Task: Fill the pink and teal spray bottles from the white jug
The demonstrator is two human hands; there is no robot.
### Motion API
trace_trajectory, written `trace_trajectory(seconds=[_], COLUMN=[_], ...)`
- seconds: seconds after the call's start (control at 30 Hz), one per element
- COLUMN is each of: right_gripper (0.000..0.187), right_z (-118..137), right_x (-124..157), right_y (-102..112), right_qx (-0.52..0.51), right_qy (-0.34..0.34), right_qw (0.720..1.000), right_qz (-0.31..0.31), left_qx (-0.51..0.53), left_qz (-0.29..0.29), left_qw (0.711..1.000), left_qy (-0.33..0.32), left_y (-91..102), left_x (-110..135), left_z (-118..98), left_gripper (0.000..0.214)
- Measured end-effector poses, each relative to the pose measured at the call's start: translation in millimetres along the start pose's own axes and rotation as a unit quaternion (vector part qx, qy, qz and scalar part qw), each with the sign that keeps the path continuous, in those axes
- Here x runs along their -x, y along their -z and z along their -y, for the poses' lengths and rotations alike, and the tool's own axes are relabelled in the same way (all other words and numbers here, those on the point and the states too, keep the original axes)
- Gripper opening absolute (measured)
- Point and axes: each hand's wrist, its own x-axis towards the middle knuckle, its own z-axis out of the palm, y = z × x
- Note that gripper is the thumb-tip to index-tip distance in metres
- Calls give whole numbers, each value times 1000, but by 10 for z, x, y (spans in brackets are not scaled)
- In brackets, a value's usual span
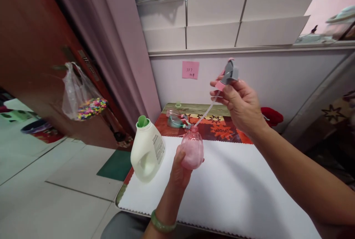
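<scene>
Bottle of rounded, translucent pink plastic [192, 154] was clamped in the left hand [179, 170] (a green bangle [163, 224] circled that wrist), over the middle of the worktop [191, 108]. Higher up, the right hand [240, 102] pinched a grey-and-pink plastic trigger sprayer [230, 73], its thin pale tube [210, 108] slanting to the bottle's mouth; whether the tip was inside, I could not tell. A creamy-white, green-mouthed plastic jug [146, 154] stood along the worktop's left edge. Two small transparent spray bottles [174, 121] lay near the far left corner.

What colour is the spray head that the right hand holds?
The spray head is grey with pink parts, seen in the head view.
</scene>
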Motion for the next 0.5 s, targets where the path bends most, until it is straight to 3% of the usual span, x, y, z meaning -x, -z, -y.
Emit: trace_trajectory(seconds=[0.17, 0.3, 0.5], right_gripper=[36, 37, 33], right_z=[-58, -24, -174], right_x=[6, -15, 185], right_y=[-36, -34, -74], right_qx=[24, 30, 9], right_qy=[-3, -7, -93], right_qw=[999, 999, 990], right_qz=[22, 35, 102], left_qx=[18, 43, 63], left_qz=[8, 9, 16], left_qw=[1000, 999, 998], left_qy=[-1, 5, 24], left_y=[5, -13, -178], left_x=[8, -6, -14], left_z=[-61, -47, -26], left_gripper=[61, 71, 67])
